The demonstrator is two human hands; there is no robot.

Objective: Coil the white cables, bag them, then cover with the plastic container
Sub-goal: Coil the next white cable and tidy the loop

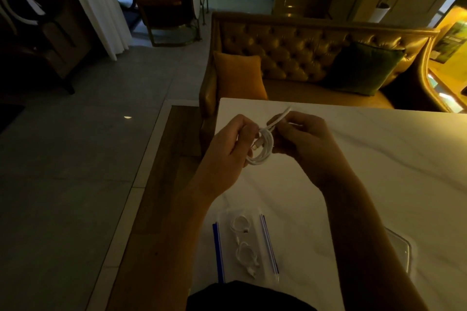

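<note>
Both hands raised above the white marble surface (379, 159). Left hand (227, 149) closed around a coiled white cable (262, 146), gripping the loops. Right hand (300, 139) pinches the cable's loose end just beside the coil, fingers curled. Nearer the body, a clear zip bag (255, 219) lies flat, two smaller coiled cables (243, 240) on or in it. Clear plastic container (401, 242) to the right, partly hidden by the right forearm.
</note>
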